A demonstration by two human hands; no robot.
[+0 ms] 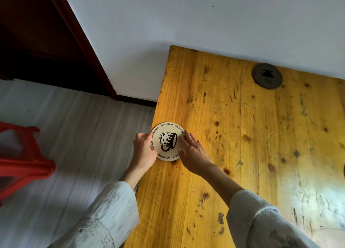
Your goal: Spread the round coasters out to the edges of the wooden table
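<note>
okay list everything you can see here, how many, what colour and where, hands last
light coaster: 1, cream with a black mug print, at the table's left edge, slightly overhanging it
dark coaster: 1, dark brown, far side of the table near the wall
table: 1, yellow wood, right half of the view
stool: 1, red, on the floor at left
floor: grey planks, left
wall: white, behind the table
door frame: dark red-brown, upper left
left hand: 1, white sleeve, gripping the light coaster's left rim
right hand: 1, white sleeve, fingers on the light coaster's right side
</note>
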